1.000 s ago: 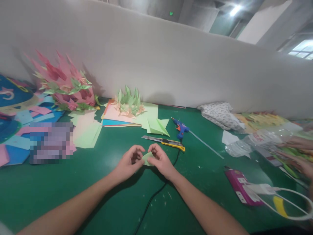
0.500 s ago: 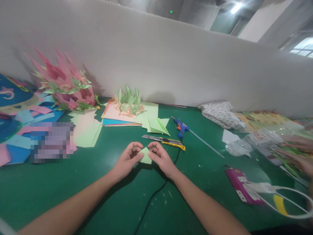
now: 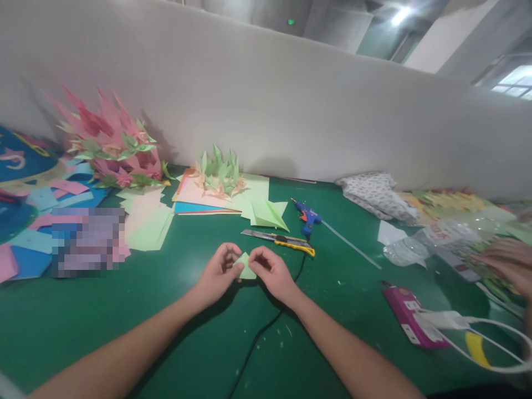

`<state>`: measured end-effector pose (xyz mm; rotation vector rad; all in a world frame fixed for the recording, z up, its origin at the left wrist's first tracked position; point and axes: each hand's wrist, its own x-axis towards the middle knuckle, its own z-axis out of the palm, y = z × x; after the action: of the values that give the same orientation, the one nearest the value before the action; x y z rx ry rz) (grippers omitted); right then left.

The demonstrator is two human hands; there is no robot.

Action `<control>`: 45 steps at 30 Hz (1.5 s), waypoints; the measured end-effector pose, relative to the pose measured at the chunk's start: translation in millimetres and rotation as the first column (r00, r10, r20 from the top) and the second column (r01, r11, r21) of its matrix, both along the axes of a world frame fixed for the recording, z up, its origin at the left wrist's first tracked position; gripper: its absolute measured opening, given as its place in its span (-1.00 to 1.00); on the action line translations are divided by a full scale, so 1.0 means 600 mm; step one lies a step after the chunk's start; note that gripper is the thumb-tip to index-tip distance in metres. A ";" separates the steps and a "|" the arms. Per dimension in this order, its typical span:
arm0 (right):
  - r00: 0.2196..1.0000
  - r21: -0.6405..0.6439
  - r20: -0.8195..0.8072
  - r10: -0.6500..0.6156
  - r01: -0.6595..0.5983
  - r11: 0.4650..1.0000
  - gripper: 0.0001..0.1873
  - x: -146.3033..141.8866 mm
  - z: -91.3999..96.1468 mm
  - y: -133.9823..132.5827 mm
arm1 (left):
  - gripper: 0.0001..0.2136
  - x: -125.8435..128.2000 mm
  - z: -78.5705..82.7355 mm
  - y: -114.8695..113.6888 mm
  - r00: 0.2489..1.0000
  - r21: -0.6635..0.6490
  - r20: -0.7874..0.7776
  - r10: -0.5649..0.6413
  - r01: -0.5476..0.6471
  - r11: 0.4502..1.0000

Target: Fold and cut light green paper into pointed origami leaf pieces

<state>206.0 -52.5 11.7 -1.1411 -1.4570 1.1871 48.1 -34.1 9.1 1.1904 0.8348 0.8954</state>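
Between my hands, just above the green table, is a small folded piece of light green paper [image 3: 246, 268]. My left hand [image 3: 222, 270] pinches its left side with thumb and fingers. On the other side, my right hand [image 3: 270, 272] has its thumb and fingertips closed on the paper's right edge. Just beyond lies a yellow utility knife [image 3: 293, 241] with its blade out. Behind the knife are a blue hot glue gun [image 3: 308, 217] with a long glue stick in it and a folded light green sheet [image 3: 268, 214].
A paper crown-like piece [image 3: 220, 174] stands on stacked sheets at the back. A tall pink paper piece [image 3: 112, 138] is at left, near blue and pink scraps. To the right are a plastic bottle [image 3: 440, 241], a purple power strip [image 3: 411, 316] and a co-worker's hand [image 3: 505, 263].
My right thumb and fingers have shifted up slightly along the paper's right edge, while my left hand keeps its pinch. The co-worker's hand at the right has moved a little.
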 end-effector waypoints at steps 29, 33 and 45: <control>0.978 0.286 0.180 -0.103 0.048 0.957 -0.94 0.000 0.007 -0.006 | -0.68 -0.008 0.028 0.004 0.995 -0.225 -0.040 -0.092 0.081 0.971; 0.978 0.290 0.178 -0.111 0.056 0.955 -0.94 0.002 0.006 -0.006 | -0.66 -0.007 0.027 0.005 0.988 -0.252 -0.068 -0.137 0.116 0.961; 0.878 0.506 0.433 -0.202 -0.051 0.861 -0.88 0.007 0.010 -0.011 | -0.73 -0.009 0.026 0.007 0.997 -0.286 -0.027 -0.077 0.066 0.956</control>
<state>210.3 -59.1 17.8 -1.1378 -1.9253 0.4115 42.8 -29.9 24.6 0.9808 0.9124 0.6693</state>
